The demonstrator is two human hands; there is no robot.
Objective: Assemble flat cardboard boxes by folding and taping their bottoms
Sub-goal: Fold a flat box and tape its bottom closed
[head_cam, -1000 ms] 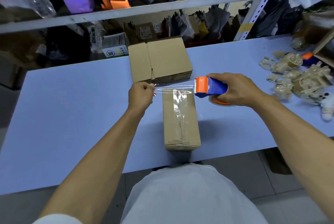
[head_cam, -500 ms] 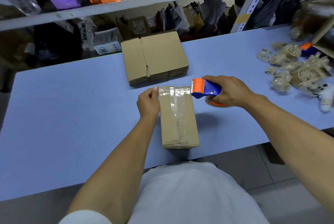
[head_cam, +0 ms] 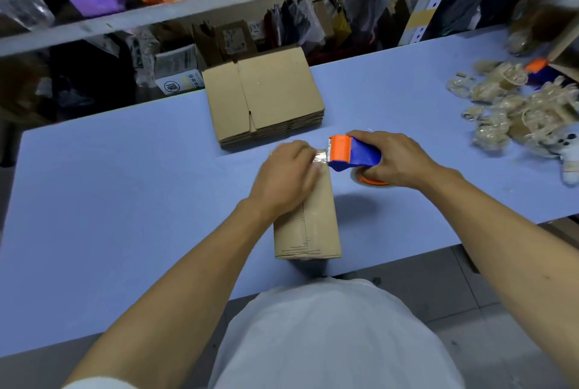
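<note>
Pictured at a pale blue work surface point(head_cam: 125, 200): a narrow brown cardboard box point(head_cam: 308, 225), folded up and lying lengthwise toward the near edge, its long centre seam uppermost. Left hand point(head_cam: 286, 183) laid palm-down over the far half of the box, fingers straight and pressed flat against the cardboard, nothing clasped in them. Right hand point(head_cam: 396, 159) wrapped firmly round a blue-and-orange plastic tape dispenser point(head_cam: 352, 155), grip closed on its blue body, with the orange-cored roll of clear tape point(head_cam: 372, 180) below the palm. Orange cutter end of the dispenser pointed left, just beside the box's far right corner. Short shiny strip of clear tape point(head_cam: 321, 158) stretched between cutter and left fingertips, across the far end of the box. Exact contact between cutter and cardboard impossible to tell. Behind the box, near the far edge, a low stack of flat unfolded brown cardboard boxes point(head_cam: 266, 100), close to the hands yet not touching them. Off to the right, well apart, a heap of crumpled used clear tape and brown paper cores point(head_cam: 513, 109). Beyond the surface, a grey metal shelf rack point(head_cam: 219, 3) crowded with bags and packages. White garment point(head_cam: 329, 338) filling the bottom of the view.
</note>
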